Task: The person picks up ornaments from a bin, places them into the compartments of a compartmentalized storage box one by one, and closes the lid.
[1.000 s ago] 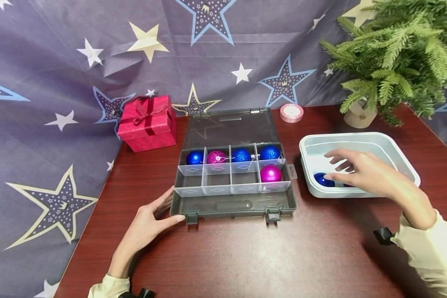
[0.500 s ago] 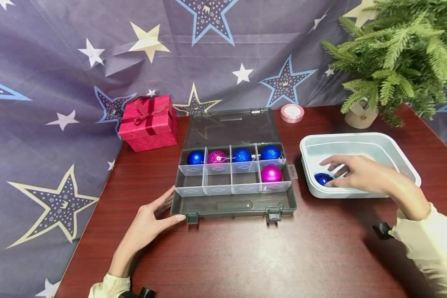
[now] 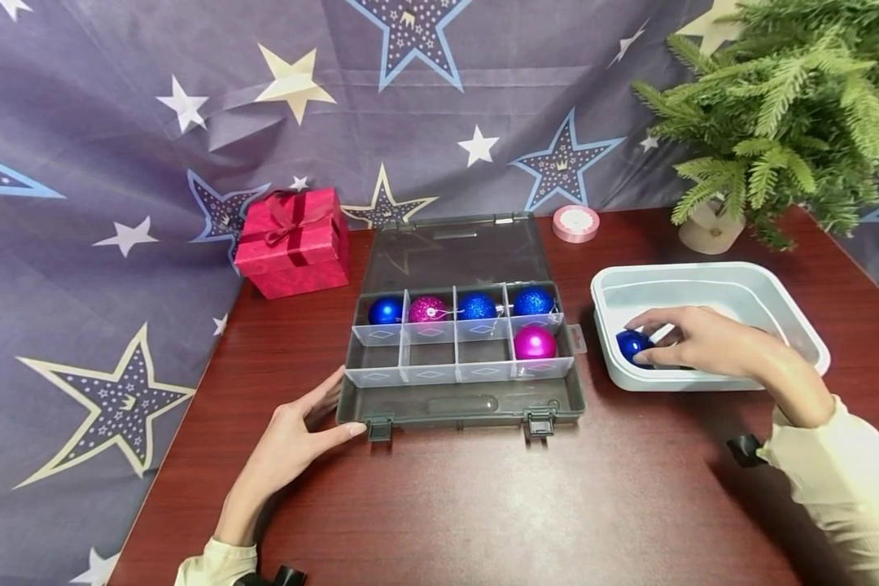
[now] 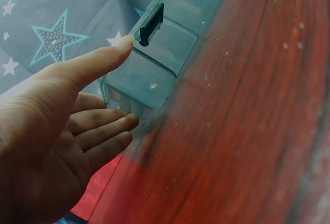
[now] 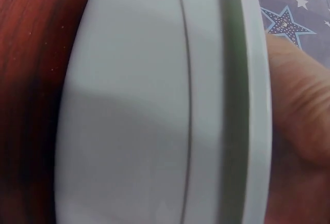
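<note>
Pick-up step, I judge: blue ball point(image 3: 629, 347) pinched between thumb and fingertips of right hand point(image 3: 710, 346), tub point(image 3: 747, 297) around them. Left hand point(image 3: 289, 439), fingers wide, against box point(image 3: 403, 404). Next calls for firm grip, lift clear.

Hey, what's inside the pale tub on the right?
The pale tub holds a shiny blue ball, pinched by the right hand. That hand covers part of the inside, so whatever lies beneath it can't be seen.

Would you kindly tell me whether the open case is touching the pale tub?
Apart: the head view shows a strip of tabletop between case and tub.
</note>
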